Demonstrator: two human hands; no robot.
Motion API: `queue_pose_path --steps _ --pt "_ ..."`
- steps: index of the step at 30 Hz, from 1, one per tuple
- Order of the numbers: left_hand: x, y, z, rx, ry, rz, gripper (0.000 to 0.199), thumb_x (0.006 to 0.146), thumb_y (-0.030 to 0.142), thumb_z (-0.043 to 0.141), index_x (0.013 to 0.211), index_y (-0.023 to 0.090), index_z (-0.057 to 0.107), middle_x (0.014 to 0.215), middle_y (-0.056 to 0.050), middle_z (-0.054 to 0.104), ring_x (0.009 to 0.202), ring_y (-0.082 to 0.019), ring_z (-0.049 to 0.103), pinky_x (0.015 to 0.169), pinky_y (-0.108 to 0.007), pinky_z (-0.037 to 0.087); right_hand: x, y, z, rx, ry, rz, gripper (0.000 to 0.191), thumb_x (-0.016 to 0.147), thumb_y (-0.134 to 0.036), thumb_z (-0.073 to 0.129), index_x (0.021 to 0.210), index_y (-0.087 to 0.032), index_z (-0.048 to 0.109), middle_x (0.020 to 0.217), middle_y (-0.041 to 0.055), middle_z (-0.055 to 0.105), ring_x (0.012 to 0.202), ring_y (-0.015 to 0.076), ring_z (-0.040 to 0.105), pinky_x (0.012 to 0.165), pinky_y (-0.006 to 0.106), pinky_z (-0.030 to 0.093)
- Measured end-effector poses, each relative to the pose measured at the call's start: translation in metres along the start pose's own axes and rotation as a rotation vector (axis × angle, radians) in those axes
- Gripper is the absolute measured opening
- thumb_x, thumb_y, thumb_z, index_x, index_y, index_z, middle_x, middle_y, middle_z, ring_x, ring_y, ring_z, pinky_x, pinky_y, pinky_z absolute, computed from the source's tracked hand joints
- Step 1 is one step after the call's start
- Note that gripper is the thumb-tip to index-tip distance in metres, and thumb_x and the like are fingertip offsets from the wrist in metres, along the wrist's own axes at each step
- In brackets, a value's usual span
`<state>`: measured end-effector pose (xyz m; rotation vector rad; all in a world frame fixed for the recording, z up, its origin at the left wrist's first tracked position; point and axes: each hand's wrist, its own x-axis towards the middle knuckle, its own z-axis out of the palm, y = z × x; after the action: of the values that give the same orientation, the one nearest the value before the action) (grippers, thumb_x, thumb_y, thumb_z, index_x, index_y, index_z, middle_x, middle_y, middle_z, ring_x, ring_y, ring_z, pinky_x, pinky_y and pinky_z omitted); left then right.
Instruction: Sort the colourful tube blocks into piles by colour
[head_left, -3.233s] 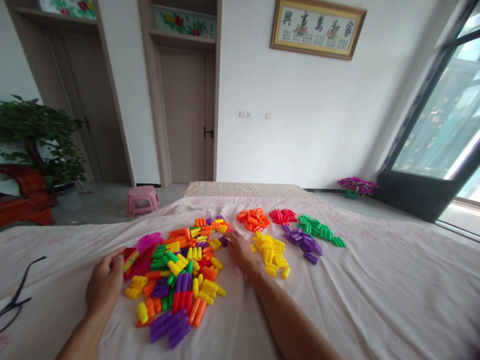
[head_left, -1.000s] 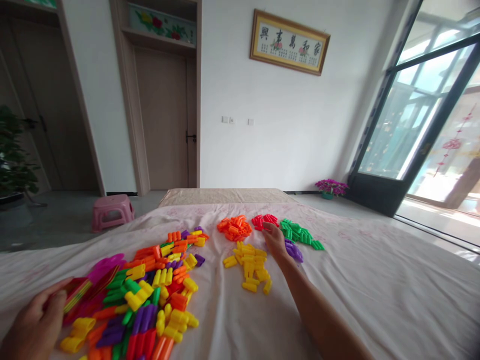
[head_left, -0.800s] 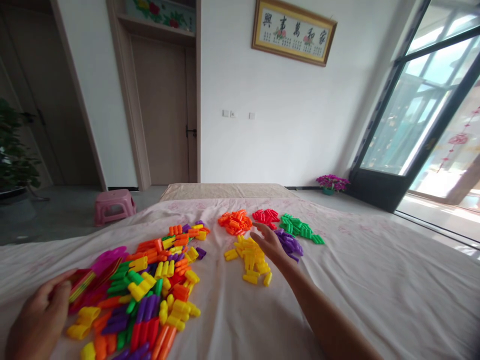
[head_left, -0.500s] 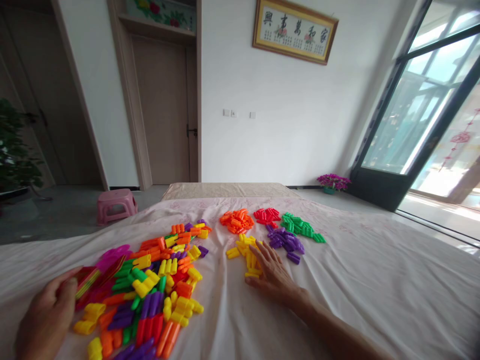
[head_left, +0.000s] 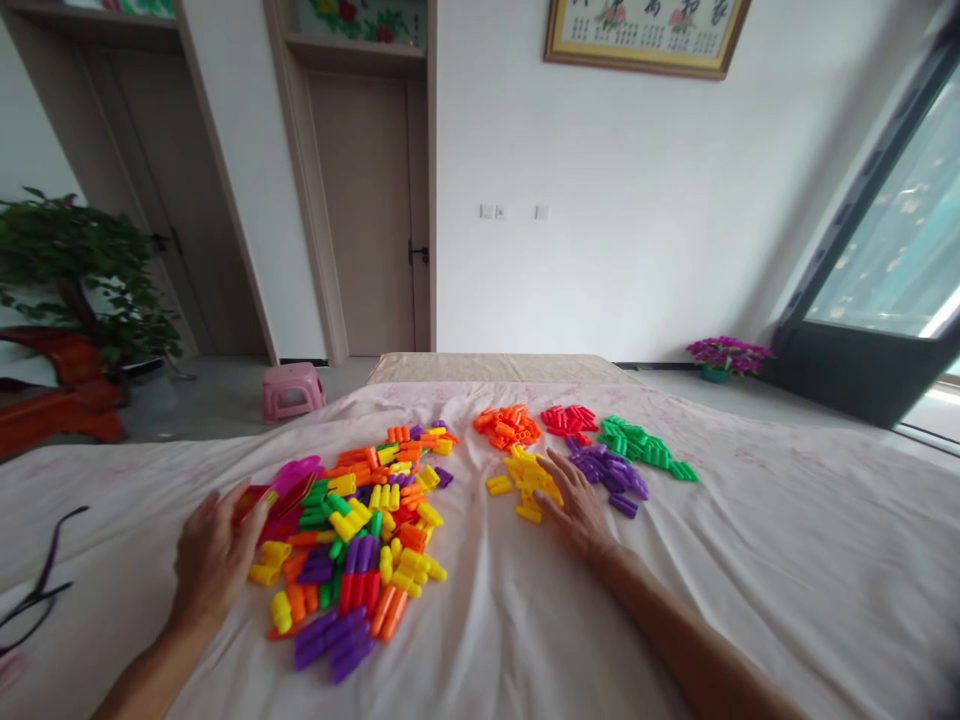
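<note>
My left hand [head_left: 214, 545] is at the left edge of a mixed heap of coloured plastic pieces [head_left: 367, 555], fingers and thumb closed round the near end of a flat red thing [head_left: 296, 500] with magenta parts. Its kind is not clear. My right hand [head_left: 576, 505] lies with fingers stretched along the right side of a small pile of yellow plastic pieces [head_left: 529, 475], touching them; none is seen gripped. Beyond my right hand lie separate piles of orange pieces [head_left: 506, 427], red pieces [head_left: 568, 420], purple pieces [head_left: 609, 470] and green pieces [head_left: 637, 443].
All the piles lie on a creased pale cloth [head_left: 750, 580]. Dark-framed glasses [head_left: 41, 590] rest at the far left. A pink stool [head_left: 292, 392], a leafy plant [head_left: 82, 270] and a pot of purple flowers [head_left: 727, 355] stand on the floor beyond.
The view has swung left, bringing in the glasses. My right hand has shifted slightly toward me and right of the yellow pieces, which look more gathered. My left hand stays at the red thing.
</note>
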<state>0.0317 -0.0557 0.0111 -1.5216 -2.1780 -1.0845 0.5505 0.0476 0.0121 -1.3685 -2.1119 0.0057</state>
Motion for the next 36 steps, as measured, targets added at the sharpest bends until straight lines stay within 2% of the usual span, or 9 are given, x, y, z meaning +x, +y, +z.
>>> queue_pose_path --steps 3,6,10,16,22,27,30,33,36 --pt "-0.027 0.019 -0.014 -0.101 -0.072 0.323 0.062 0.09 0.054 0.036 0.143 0.022 0.044 0.147 -0.015 0.045 0.138 -0.031 0.039 0.114 -0.048 0.033 -0.001 0.003 0.0 0.018 0.039 0.01 0.05 0.096 -0.054 0.041 0.139 -0.029 0.051 0.153 0.0074 0.041 0.139 0.0286 0.038 0.113 0.051 0.034" --pt "-0.062 0.046 -0.031 -0.133 -0.138 0.609 0.081 0.079 0.067 0.049 0.151 0.033 0.034 0.158 -0.01 0.031 0.141 -0.038 0.035 0.112 -0.052 0.033 -0.001 -0.001 -0.003 0.033 0.044 -0.004 0.047 0.096 -0.054 0.041 0.135 -0.03 0.054 0.152 0.0066 0.042 0.138 0.0289 0.039 0.112 0.051 0.035" --pt "-0.093 0.082 -0.042 0.025 -0.301 0.74 0.092 0.07 0.05 0.07 0.153 0.037 0.032 0.162 -0.007 0.024 0.143 -0.039 0.029 0.114 -0.054 0.028 -0.001 -0.008 -0.008 0.043 0.032 -0.005 0.045 0.095 -0.055 0.042 0.131 -0.031 0.058 0.15 0.0055 0.044 0.136 0.0296 0.04 0.111 0.053 0.035" --pt "-0.092 0.128 -0.014 0.083 -0.258 0.742 0.077 0.078 0.05 0.064 0.15 0.034 0.039 0.156 -0.009 0.038 0.14 -0.036 0.032 0.113 -0.056 0.026 -0.002 -0.007 -0.009 0.087 0.055 0.018 0.043 0.094 -0.054 0.044 0.123 -0.028 0.064 0.147 0.008 0.047 0.134 0.0295 0.043 0.111 0.052 0.036" --pt "-0.079 0.174 0.022 0.059 -0.19 0.675 0.063 0.08 0.055 0.062 0.136 0.027 0.058 0.148 -0.014 0.049 0.136 -0.036 0.037 0.111 -0.06 0.022 -0.001 -0.005 -0.01 0.14 0.073 0.048 0.043 0.093 -0.056 0.046 0.116 -0.027 0.067 0.145 0.0093 0.049 0.131 0.03 0.046 0.109 0.053 0.038" --pt "-0.064 0.196 0.044 0.044 -0.179 0.601 0.059 0.082 0.059 0.058 0.128 0.022 0.064 0.143 -0.017 0.054 0.135 -0.036 0.041 0.111 -0.06 0.023 -0.001 -0.005 -0.011 0.167 0.101 0.08 0.043 0.093 -0.056 0.045 0.118 -0.028 0.066 0.143 0.0081 0.051 0.129 0.0296 0.048 0.108 0.052 0.039" --pt "-0.059 0.199 0.046 0.046 -0.187 0.617 0.064 0.081 0.062 0.059 0.131 0.022 0.063 0.143 -0.018 0.053 0.137 -0.037 0.039 0.112 -0.06 0.021 -0.001 -0.007 -0.013 0.168 0.142 0.088 0.043 0.094 -0.055 0.044 0.117 -0.027 0.067 0.141 0.0084 0.053 0.128 0.0293 0.049 0.108 0.051 0.038" --pt "-0.054 0.197 0.036 0.036 -0.205 0.633 0.066 0.084 0.062 0.054 0.138 0.023 0.057 0.147 -0.017 0.049 0.14 -0.038 0.035 0.112 -0.062 0.018 -0.002 -0.011 -0.016 0.142 0.185 0.061 0.041 0.095 -0.052 0.043 0.117 -0.026 0.067 0.139 0.0084 0.055 0.125 0.0285 0.051 0.106 0.049 0.04" --pt "-0.037 0.185 0.016 0.036 -0.17 0.519 0.058 0.091 0.052 0.048 0.14 0.022 0.054 0.147 -0.018 0.048 0.139 -0.036 0.035 0.113 -0.062 0.016 -0.004 -0.018 -0.02 0.077 0.202 -0.006 0.037 0.096 -0.045 0.043 0.118 -0.027 0.066 0.136 0.0079 0.057 0.123 0.0278 0.052 0.104 0.048 0.04"
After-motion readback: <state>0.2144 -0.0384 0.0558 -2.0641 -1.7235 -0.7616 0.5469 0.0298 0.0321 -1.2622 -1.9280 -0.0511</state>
